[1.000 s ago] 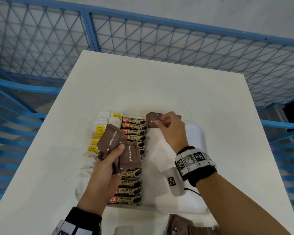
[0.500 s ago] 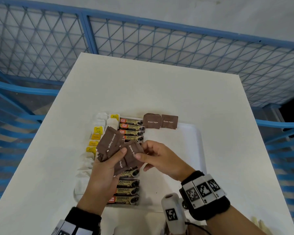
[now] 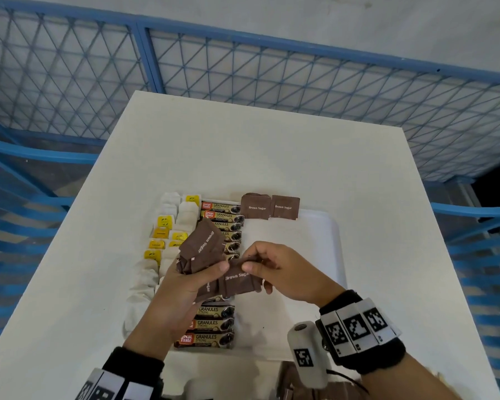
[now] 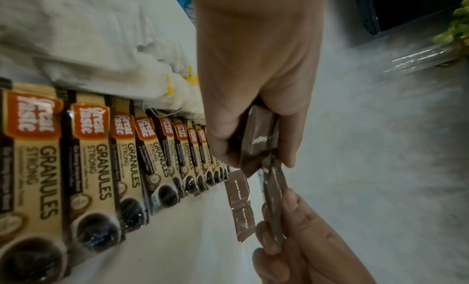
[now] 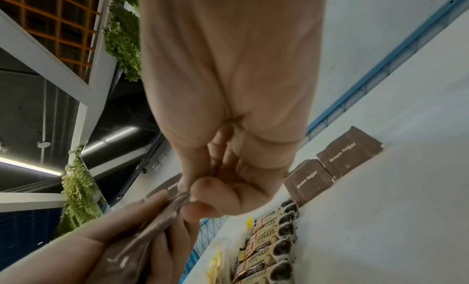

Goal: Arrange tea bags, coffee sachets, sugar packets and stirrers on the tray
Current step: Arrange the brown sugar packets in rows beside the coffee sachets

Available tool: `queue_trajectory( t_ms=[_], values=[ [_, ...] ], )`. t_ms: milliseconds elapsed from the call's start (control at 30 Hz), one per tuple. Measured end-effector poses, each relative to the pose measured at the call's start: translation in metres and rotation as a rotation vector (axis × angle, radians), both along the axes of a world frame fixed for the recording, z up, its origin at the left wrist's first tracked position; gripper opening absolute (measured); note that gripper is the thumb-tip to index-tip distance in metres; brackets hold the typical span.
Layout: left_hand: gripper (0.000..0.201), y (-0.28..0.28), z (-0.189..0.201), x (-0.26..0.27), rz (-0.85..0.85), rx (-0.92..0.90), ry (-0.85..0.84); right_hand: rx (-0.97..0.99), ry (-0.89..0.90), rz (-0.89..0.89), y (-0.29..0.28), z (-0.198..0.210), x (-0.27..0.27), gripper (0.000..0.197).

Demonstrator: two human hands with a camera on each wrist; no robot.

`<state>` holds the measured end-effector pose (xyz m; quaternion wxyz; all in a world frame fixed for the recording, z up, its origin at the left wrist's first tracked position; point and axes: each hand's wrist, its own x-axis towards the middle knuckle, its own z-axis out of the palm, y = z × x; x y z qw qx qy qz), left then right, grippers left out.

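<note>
- Your left hand (image 3: 182,287) grips a fan of brown sugar packets (image 3: 204,245), fingers curled round them.
- Your right hand (image 3: 283,272) pinches one brown sugar packet (image 3: 238,281) above the tray (image 3: 326,255).

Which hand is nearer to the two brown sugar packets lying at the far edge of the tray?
Right. The right hand is below the two brown sugar packets, toward the person; the left hand is farther, over the coffee sachets.
</note>
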<state>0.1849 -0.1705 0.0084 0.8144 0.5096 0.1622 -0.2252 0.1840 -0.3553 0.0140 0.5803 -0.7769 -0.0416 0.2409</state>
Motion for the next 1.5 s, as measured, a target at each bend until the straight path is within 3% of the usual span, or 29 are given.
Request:
queue_trajectory(
  t_ms=[67,133,333,600,767,900,1100,1500],
  values=[
    [0.030,-0.004,0.003,-0.001,0.019,0.016,0.004,0.010,-0.001,-0.010,0.003,-0.001,-0.002,0.008],
    [0.022,-0.007,0.003,-0.002,0.053,0.037,0.024,0.055,0.024,-0.035,0.005,-0.002,-0.004,0.011],
    [0.021,-0.007,0.002,-0.004,0.114,0.034,0.053,0.233,0.155,-0.050,0.005,-0.008,-0.016,0.015],
    [0.025,-0.004,0.001,0.001,0.165,-0.089,0.129,0.196,0.112,-0.450,-0.033,-0.023,0.006,0.011],
    [0.028,-0.003,0.001,-0.001,0.196,-0.135,0.143,0.037,0.069,-0.692,-0.058,-0.039,0.032,0.010],
    [0.026,-0.002,0.003,-0.004,0.198,-0.150,0.134,-0.230,-0.007,-0.740,-0.070,-0.054,0.051,0.018],
    [0.028,-0.001,0.004,-0.004,0.167,-0.152,0.091,-0.401,-0.063,-0.743,-0.070,-0.059,0.062,0.014],
    [0.027,0.001,0.001,-0.009,0.150,-0.124,0.106,-0.437,-0.096,-0.756,-0.061,-0.059,0.065,0.015]
  ],
)
